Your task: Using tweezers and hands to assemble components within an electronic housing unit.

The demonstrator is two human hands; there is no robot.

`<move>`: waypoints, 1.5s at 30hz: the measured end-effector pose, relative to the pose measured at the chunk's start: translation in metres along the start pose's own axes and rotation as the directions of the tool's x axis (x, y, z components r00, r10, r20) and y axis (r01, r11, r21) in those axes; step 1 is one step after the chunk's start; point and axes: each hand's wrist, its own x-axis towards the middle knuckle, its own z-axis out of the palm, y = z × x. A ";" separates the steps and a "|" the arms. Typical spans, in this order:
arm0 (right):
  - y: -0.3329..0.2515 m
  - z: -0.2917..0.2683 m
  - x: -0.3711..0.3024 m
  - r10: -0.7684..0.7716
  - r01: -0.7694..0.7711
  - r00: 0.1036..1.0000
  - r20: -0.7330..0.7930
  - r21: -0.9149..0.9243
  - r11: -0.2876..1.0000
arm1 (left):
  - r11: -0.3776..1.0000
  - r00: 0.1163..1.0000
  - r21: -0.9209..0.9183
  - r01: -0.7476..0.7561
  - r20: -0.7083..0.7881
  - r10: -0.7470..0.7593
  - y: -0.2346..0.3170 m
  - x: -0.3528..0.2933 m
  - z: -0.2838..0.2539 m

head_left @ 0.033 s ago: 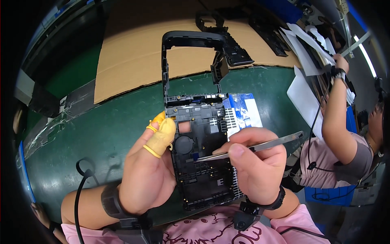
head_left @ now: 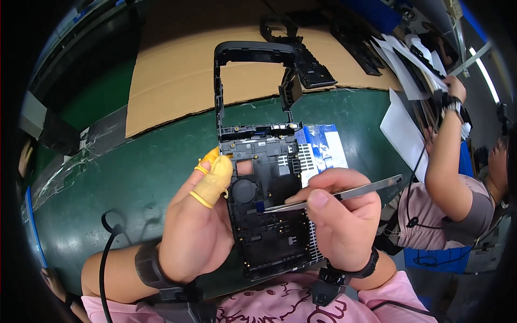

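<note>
A black plastic housing with an open frame at its far end stands tilted in front of me. My left hand, with yellow finger cots on thumb and finger, grips its left edge. In my right hand a pair of metal tweezers is pinched between thumb and fingers. The tweezer tips reach over the housing's inside, at a small dark blue piece below a round recess. Whether the tips clamp this piece or only touch it, I cannot tell.
Behind the housing, a cardboard sheet covers the far part of the green table. More black plastic parts lie on it. A blue and white plastic packet is right of the housing. Further right, a co-worker's arm reaches toward white sheets.
My right hand and the tweezers have shifted very slightly to the right. The co-worker's hand beside the white sheets has moved a little. The housing and my left hand look the same.
</note>
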 end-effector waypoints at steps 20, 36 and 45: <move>-0.020 -0.073 -0.021 -0.080 0.109 0.966 -0.245 0.109 0.988 | -0.175 0.324 0.727 0.664 -0.068 0.944 0.304 0.124 -0.178; -0.006 -0.041 0.007 0.126 -0.133 0.990 -0.055 -0.146 0.980 | -0.273 0.914 0.962 0.024 0.089 0.396 0.053 0.270 0.024; 0.004 -0.059 0.020 0.149 -0.152 0.988 -0.032 -0.146 0.978 | 0.940 0.998 0.335 0.058 -0.021 -0.054 0.078 0.099 0.007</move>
